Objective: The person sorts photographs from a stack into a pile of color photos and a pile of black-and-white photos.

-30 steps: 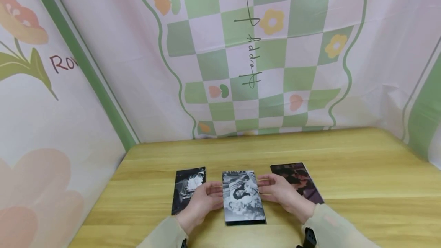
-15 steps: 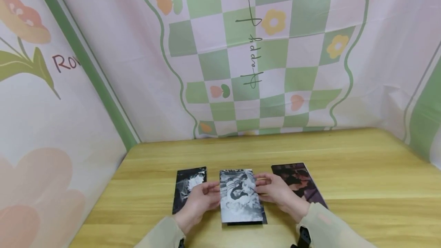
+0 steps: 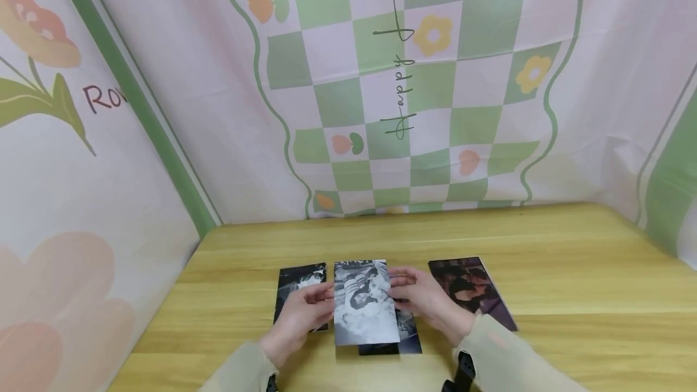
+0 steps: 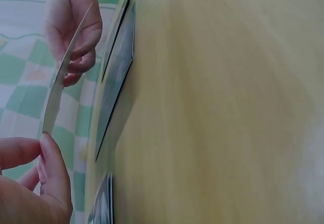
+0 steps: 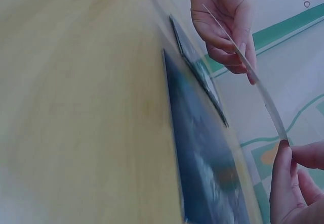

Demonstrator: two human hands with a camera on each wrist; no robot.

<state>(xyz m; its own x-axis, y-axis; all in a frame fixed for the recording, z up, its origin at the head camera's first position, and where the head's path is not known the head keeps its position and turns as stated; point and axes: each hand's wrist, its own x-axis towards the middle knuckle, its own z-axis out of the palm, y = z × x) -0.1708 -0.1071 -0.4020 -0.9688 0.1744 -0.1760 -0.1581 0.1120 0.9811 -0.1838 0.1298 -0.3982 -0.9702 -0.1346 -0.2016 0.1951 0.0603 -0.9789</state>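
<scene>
A black-and-white photo print [image 3: 365, 304] is held up off the table between both hands. My left hand [image 3: 299, 313] pinches its left edge, while my right hand [image 3: 427, 301] grips the opposite edge between thumb and fingers. Seen nearly edge-on in the left wrist view, the print [image 4: 56, 92] bows slightly and stands clear of the tabletop. Below it lies a dark photo print [image 3: 409, 334], mostly covered from above. Another dark print with a white patch [image 3: 287, 289] lies by my left hand and is partly hidden by it.
To the right of my right hand lies a dark reddish-purple photo print [image 3: 472, 289]. The wooden table [image 3: 588, 295] meets a green-and-white checkered cloth wall [image 3: 381, 162] behind, with another patterned cloth [image 3: 98, 198] at the left.
Both hands have lifted the black-and-white print and carried it left, toward the left-hand print. More of the dark print underneath now shows on the right.
</scene>
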